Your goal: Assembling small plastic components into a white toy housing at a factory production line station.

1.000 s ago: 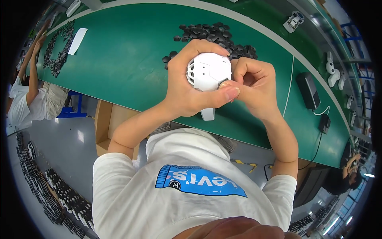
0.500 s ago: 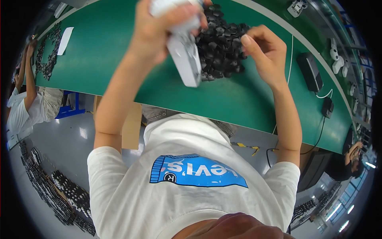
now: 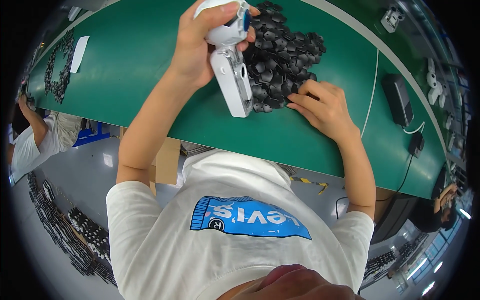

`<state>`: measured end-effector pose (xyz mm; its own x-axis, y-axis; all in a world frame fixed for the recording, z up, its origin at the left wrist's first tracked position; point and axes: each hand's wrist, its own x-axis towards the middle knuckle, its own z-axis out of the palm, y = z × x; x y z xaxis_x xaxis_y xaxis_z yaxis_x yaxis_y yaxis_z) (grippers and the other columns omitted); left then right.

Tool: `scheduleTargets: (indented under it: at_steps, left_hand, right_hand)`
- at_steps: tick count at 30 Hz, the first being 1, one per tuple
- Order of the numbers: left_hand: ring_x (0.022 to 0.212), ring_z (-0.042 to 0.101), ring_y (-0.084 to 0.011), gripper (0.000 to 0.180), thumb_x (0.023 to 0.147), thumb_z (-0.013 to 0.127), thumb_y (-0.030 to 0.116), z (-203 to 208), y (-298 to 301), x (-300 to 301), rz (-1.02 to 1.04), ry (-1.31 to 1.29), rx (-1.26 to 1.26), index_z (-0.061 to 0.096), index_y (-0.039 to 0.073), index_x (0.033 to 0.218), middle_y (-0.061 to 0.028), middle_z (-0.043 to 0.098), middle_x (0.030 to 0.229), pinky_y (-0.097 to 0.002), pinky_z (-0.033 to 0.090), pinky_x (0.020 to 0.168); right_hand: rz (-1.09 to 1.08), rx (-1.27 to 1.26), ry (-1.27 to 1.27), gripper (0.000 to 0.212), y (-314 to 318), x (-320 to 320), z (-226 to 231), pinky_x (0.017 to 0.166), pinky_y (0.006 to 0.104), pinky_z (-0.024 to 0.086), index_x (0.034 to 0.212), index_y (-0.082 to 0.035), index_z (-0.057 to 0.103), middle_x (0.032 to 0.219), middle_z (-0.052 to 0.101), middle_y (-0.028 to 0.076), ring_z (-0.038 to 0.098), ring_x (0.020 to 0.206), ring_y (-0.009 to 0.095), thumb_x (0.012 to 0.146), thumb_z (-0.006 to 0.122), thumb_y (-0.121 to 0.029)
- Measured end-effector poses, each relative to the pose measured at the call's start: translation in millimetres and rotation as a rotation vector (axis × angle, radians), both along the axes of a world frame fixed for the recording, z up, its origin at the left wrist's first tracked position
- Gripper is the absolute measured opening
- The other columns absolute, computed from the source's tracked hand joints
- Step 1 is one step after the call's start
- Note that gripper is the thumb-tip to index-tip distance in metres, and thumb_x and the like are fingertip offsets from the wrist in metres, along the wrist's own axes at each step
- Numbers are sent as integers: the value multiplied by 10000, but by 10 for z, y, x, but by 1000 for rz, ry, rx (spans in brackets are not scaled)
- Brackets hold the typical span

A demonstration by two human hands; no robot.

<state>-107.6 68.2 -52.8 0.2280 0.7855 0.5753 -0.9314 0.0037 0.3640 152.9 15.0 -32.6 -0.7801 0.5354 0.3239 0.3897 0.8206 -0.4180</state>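
Observation:
My left hand is wrapped round the rounded head of a white jointed device, which looks like a camera. Its dark blue round face turns to the right, and its long flat arm hangs down over the green table. Right beside it spreads a heap of small black plastic pieces, flat and notched. At the heap's near right edge, my right hand has its thumb and fingertips drawn together against the black pieces. Whether a piece sits between those fingertips cannot be made out.
The green table carries a ring of black pieces and a white paper strip at far left. A black box and a cabled black adapter lie at right. White devices stand beyond. Another person works at far left.
My right hand has come down and nearer to the heap's near right edge, its fingers now touching the pieces. The white device has turned, so its dark blue face shows.

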Motion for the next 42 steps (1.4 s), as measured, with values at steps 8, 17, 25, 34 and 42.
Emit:
scheduleTargets:
  at_steps: [8,17,25,34,42]
  left_hand:
    - [754,647,-224,594,805,714,453,333,-387,122,155,468,-620,478,58,1182,-134,615,1001,-303,541,568]
    - [862,637,-187,563,806,750,327,209,-554,320,-17,493,-566,477,67,1225,-105,606,1051,-317,545,698]
    - [1011,608,-174,450,934,578,394,94,-620,403,-63,585,-531,499,81,1247,-79,608,1099,-334,517,866]
    - [1078,590,-204,555,933,544,450,77,-640,435,-37,688,-508,436,60,1312,-124,566,1202,-340,499,931]
    - [1009,597,-159,523,815,724,205,112,-650,468,-55,619,-519,477,63,1252,-77,595,1080,-311,513,869]
  right_hand:
    - [-97,-77,288,155,-13,28,-40,502,285,405,791,-15,674,704,594,73,550,596,180,688,786,-46]
    - [-164,54,535,184,7,-456,153,507,252,408,778,3,671,701,612,87,561,604,169,678,814,-55]
    - [-103,117,474,200,-23,-371,-14,504,255,426,783,5,636,660,596,86,565,575,178,718,803,-85]
    - [-135,97,448,231,-29,-333,-101,493,255,428,781,-7,578,645,586,86,557,548,178,755,789,-99]
    - [-165,-12,497,317,-44,-315,-155,518,248,455,882,-1,560,736,605,108,565,599,158,740,810,-133]
